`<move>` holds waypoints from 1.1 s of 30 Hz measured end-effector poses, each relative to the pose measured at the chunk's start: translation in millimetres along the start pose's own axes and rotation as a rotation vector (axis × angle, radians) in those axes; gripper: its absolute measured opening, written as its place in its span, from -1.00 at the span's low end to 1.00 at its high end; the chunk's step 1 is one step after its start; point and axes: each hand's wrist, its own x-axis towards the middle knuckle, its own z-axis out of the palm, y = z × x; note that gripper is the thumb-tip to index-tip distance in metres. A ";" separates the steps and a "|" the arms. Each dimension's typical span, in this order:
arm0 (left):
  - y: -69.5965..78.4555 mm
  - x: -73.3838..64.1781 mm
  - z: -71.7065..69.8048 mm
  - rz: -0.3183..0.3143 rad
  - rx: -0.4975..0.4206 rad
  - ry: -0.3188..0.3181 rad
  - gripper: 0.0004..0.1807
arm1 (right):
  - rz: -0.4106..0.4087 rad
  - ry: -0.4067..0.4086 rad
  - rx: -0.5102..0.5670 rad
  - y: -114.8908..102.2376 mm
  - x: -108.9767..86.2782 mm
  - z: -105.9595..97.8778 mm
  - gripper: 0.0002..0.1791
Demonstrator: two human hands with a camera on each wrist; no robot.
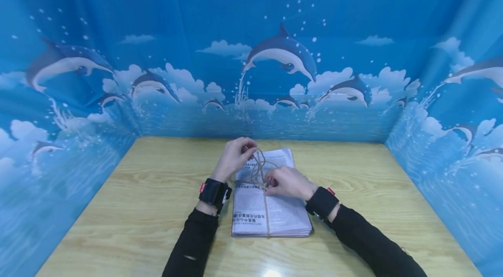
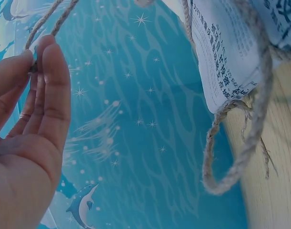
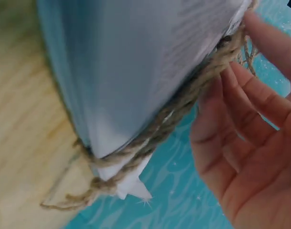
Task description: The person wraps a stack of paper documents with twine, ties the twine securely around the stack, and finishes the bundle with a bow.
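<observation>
A stack of printed newspapers (image 1: 249,207) lies on the table, bound lengthwise and crosswise with brown twine (image 1: 267,213). My left hand (image 1: 234,157) is raised over the stack's far left corner. Its thumb and fingertips pinch a length of twine, which rises away from them in the left wrist view. A slack loop of twine (image 2: 217,188) hangs by the newspapers' edge there. Over the middle of the stack, my right hand (image 1: 290,182) pinches the twine near where the strands cross. The right wrist view shows doubled twine (image 3: 157,129) along the paper edge, leading to those fingertips.
The wood-grain table (image 1: 165,189) extends around the stack on all sides. A blue curtain (image 1: 188,6) printed with dolphins stands behind it and along both sides. Dark bands (image 1: 322,202) with small devices are strapped on both wrists.
</observation>
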 end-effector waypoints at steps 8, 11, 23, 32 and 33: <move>-0.6 -0.2 -0.2 0.004 -0.004 -0.005 -0.87 | -0.136 -0.008 0.078 5.5 -12.5 -1.0 -0.79; -0.4 0.2 -0.4 0.002 -0.004 -0.001 -0.89 | -0.148 -0.002 0.084 8.3 -17.3 -2.5 -0.83; -0.4 0.4 -0.4 -0.018 0.004 -0.009 -0.88 | -0.058 -0.056 -0.017 13.8 -25.6 -13.6 -0.74; -1.0 0.0 0.3 -0.012 0.010 -0.003 -0.88 | -0.089 0.069 -0.100 -16.7 1.3 3.8 -0.76; -1.0 -0.2 0.3 -0.012 0.010 -0.003 -0.88 | -0.093 0.069 -0.116 -19.0 3.4 6.0 -0.74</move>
